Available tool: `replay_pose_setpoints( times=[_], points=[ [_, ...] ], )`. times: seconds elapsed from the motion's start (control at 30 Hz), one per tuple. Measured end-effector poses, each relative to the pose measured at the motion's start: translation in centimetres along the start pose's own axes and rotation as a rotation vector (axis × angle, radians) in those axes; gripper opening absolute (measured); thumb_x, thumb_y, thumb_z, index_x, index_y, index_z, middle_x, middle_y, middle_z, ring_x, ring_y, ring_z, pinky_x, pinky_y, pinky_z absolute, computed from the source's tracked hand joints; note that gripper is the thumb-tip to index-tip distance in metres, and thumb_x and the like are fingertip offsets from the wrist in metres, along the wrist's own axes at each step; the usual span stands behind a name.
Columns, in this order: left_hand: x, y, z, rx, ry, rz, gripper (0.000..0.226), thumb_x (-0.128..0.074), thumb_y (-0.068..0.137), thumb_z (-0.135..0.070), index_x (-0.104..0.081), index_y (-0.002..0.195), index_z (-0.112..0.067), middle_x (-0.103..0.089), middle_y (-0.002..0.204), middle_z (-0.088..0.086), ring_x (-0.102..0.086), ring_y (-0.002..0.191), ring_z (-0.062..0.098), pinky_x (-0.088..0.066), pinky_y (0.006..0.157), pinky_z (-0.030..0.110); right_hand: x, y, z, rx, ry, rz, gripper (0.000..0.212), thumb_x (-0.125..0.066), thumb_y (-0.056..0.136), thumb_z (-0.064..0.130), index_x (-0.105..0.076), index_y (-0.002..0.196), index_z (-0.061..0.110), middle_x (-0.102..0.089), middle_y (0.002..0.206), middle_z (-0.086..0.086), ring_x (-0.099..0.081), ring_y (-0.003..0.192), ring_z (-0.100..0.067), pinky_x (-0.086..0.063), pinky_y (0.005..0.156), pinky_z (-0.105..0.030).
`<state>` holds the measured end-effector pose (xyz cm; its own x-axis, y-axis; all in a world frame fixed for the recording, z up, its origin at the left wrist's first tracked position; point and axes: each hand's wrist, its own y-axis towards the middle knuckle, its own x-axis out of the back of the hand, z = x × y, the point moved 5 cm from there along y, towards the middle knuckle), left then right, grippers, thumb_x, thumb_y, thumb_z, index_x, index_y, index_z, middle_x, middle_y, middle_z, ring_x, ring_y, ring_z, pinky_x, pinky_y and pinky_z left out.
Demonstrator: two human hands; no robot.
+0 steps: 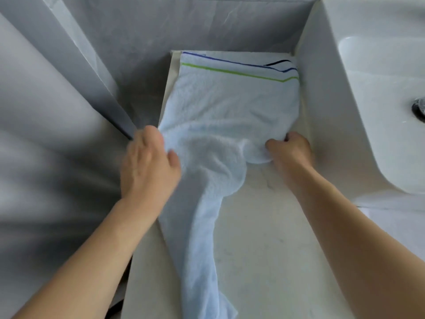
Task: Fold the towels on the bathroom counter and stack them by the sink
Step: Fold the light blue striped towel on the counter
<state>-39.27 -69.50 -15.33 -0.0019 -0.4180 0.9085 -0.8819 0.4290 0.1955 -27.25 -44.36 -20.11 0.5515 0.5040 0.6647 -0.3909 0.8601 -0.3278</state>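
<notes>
A pale blue towel (230,107) with a green and a dark blue stripe lies along the counter (276,249), its far part spread flat, its near part bunched into a narrow trail toward me. My left hand (149,164) grips the towel's left edge, thumb on top of the cloth. My right hand (289,150) pinches a fold at the towel's right side, fingers curled into the fabric. A black-striped towel edge (279,62) peeks out beneath at the far right corner.
The white sink basin (379,88) with its drain (419,109) rises along the right of the counter. Grey marbled wall panels (138,31) close the back and left. The counter's left edge drops off beside my left forearm.
</notes>
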Motion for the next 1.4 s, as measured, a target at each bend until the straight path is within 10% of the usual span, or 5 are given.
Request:
replay_pose_setpoints(
  times=[0.3, 0.57, 0.87, 1.1, 1.4],
  points=[
    [-3.0, -8.7, -3.4, -0.211, -0.048, 0.456, 0.027, -0.058, 0.080, -0.022, -0.043, 0.102, -0.020, -0.046, 0.101, -0.004, -0.047, 0.086, 0.017, -0.042, 0.072, 0.026, -1.2, -4.3, 0.1, 0.186, 0.684, 0.591, 0.034, -0.062, 0.086, 0.003, -0.059, 0.119, 0.011, -0.070, 0.106, -0.009, -0.068, 0.095, -0.026, -0.056, 0.077, -0.038],
    [-2.0, -4.7, -0.3, 0.771, -1.225, 0.745, 0.023, -0.050, 0.082, -0.010, -0.071, 0.089, -0.010, -0.063, 0.078, 0.013, -0.061, 0.072, 0.027, -0.054, 0.065, 0.034, 0.9, -4.1, 2.8, 0.069, 0.786, 0.509, 0.018, -0.048, 0.098, 0.012, -0.060, 0.085, 0.017, -0.067, 0.092, -0.003, -0.063, 0.080, -0.017, -0.049, 0.075, -0.030],
    [-1.9, -8.1, -0.9, -0.107, -0.407, 0.989, 0.043, -0.030, 0.093, -0.052, -0.065, 0.112, -0.036, -0.023, 0.160, -0.018, -0.012, 0.148, 0.002, 0.005, 0.122, 0.039, -2.1, -6.9, 0.0, 0.030, -0.068, 0.521, 0.039, -0.068, 0.082, 0.043, -0.051, 0.059, 0.016, -0.050, 0.054, 0.000, -0.042, 0.052, -0.019, -0.034, 0.053, -0.027],
    [-2.4, -6.8, 0.2, -0.032, -0.414, 0.324, 0.030, -0.043, 0.099, -0.003, -0.069, 0.112, -0.007, -0.057, 0.131, 0.000, -0.044, 0.127, 0.018, -0.025, 0.112, 0.023, -2.4, -9.5, -1.1, 0.186, -0.350, 0.428, 0.014, -0.053, 0.081, 0.017, -0.047, 0.068, 0.015, -0.049, 0.068, 0.000, -0.042, 0.059, -0.017, -0.029, 0.050, -0.024],
    [-4.2, -7.0, 0.2, -0.191, -0.119, 0.659, 0.078, -0.057, 0.086, -0.027, -0.019, 0.155, -0.028, -0.012, 0.159, -0.013, 0.001, 0.150, 0.011, -0.001, 0.122, 0.047, -2.9, -12.9, -3.0, 0.263, -0.517, 0.284, 0.026, -0.051, 0.085, 0.029, -0.059, 0.102, 0.011, -0.039, 0.101, -0.004, -0.049, 0.098, -0.033, -0.045, 0.090, -0.038]
  ],
)
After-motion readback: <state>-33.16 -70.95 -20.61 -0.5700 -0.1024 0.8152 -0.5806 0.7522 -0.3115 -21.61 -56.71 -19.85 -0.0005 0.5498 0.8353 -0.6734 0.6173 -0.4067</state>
